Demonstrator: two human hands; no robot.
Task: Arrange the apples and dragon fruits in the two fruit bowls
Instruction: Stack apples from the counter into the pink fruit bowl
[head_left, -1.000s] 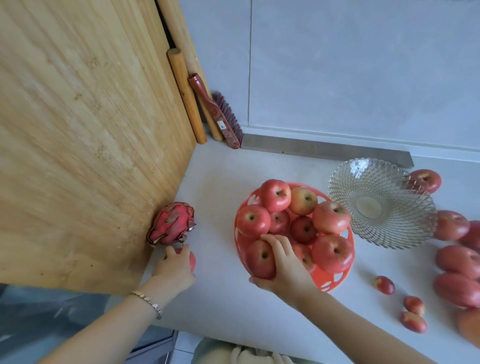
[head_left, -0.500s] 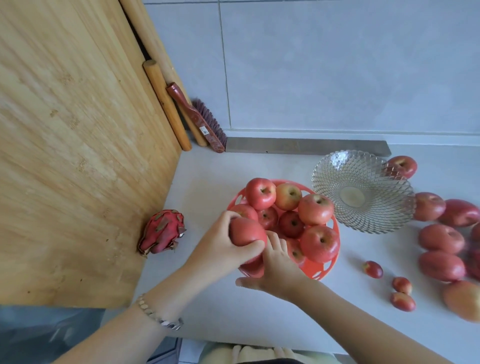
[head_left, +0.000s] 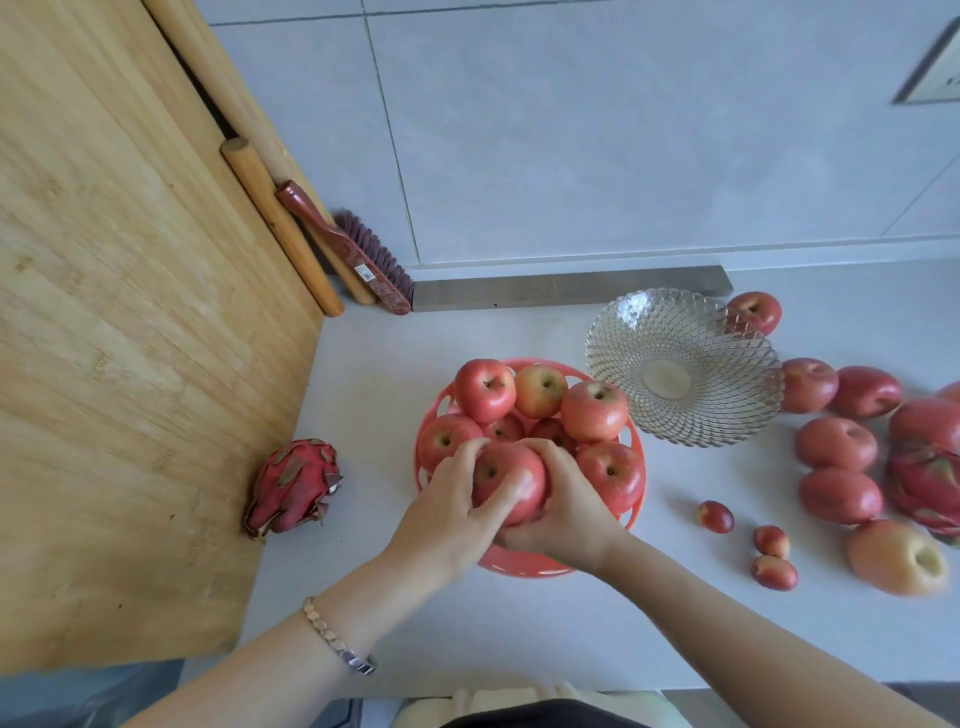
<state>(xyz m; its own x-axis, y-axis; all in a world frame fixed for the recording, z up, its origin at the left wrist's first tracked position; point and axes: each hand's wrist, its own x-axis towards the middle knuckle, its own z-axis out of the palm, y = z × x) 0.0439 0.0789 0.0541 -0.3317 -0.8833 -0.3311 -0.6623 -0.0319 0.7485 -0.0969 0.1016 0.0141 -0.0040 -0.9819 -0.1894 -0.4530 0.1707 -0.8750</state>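
Note:
An orange plastic bowl (head_left: 636, 506) holds several red apples. My left hand (head_left: 447, 519) and my right hand (head_left: 566, 514) both grip one red apple (head_left: 506, 475) at the bowl's near edge, on top of the pile. An empty clear glass bowl (head_left: 613, 338) stands behind and to the right. One dragon fruit (head_left: 291, 486) lies to the left against the wooden board. Another dragon fruit (head_left: 927, 480) lies at the far right among loose apples (head_left: 836, 444).
A large wooden board (head_left: 130, 338) leans at the left, with rolling pins (head_left: 280, 223) and a brush (head_left: 358, 254) behind it. Three small red fruits (head_left: 716, 516) lie on the white counter right of the orange bowl. A metal strip (head_left: 571, 288) runs along the wall.
My left hand carried an apple from beside the left dragon fruit over to the orange bowl. My right hand shifted from a lower apple onto this one. The camera tilted right.

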